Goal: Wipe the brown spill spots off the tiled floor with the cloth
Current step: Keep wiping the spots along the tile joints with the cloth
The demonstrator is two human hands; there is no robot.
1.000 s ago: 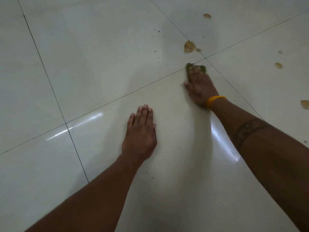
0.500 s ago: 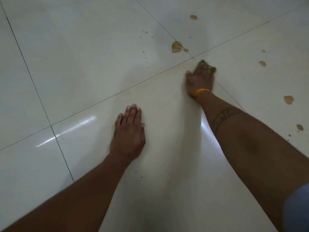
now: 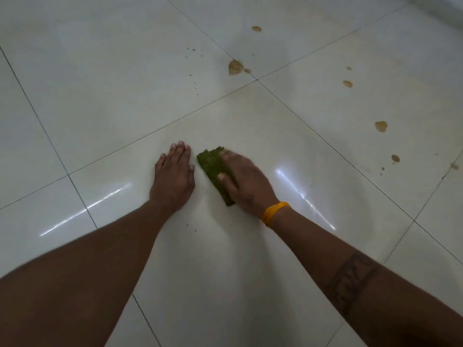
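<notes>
A green cloth [image 3: 213, 169] lies flat on the white tiled floor [image 3: 100, 96], and my right hand [image 3: 246, 186] presses down on it with straight fingers, blurred by motion. Beside it to the left, my left hand [image 3: 173, 180] rests flat on the same tile, a small gap from the cloth. The largest brown spill spot [image 3: 235, 67] sits far ahead by the tile corner. More brown spots lie to the right: one [image 3: 381, 126], one [image 3: 347, 83] and one [image 3: 395, 158]. A small spot [image 3: 256, 28] lies farthest away.
Tiny brown specks [image 3: 193, 71] dot the far tile left of the big spot. Dark grout lines cross at a corner [image 3: 256, 80]. Light glare streaks the glossy tiles near both hands. A pale wall edge [image 3: 451, 11] shows at the top right.
My right hand has slid the cloth back from the tile corner toward me, stopping next to my left hand. More of the cloth shows now. The left hand stayed planted.
</notes>
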